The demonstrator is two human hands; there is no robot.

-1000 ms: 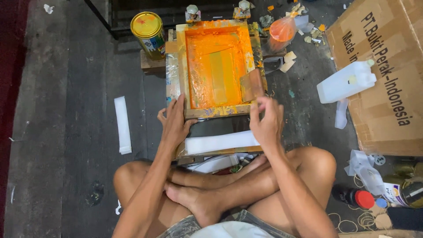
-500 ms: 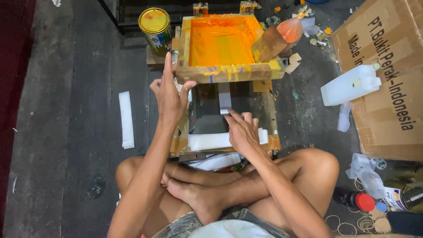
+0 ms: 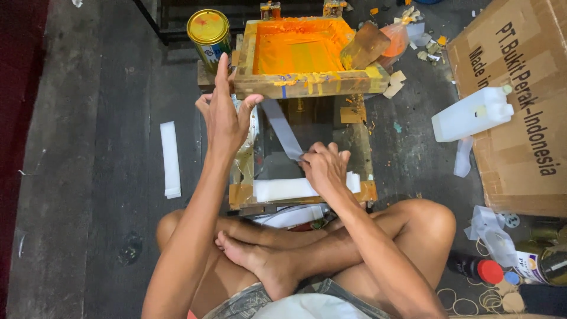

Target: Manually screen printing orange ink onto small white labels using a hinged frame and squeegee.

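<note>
Strip (image 3: pixel 282 129) of grey material slants from the right hand (image 3: pixel 323 168), fingers pinched on its near end, up under the raised orange-inked screen frame (image 3: pixel 307 82). Left hand (image 3: pixel 224 115) props that frame's left corner, fingers spread. Bare floor lies left, clutter right.

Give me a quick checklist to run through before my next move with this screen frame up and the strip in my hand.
1. Screen frame lifted off the base: ok, left hand at its near left corner.
2. Grey strip gripped: ok, right hand pinches its lower end.
3. Strip fully off the base: cannot tell, its upper end runs under the frame.
4. White strips lying at the near edge of the base: ok.
5. Paint can clear of the frame: ok, it stands to the left, lid on.
6. Hands clean of orange ink: cannot tell.
</note>
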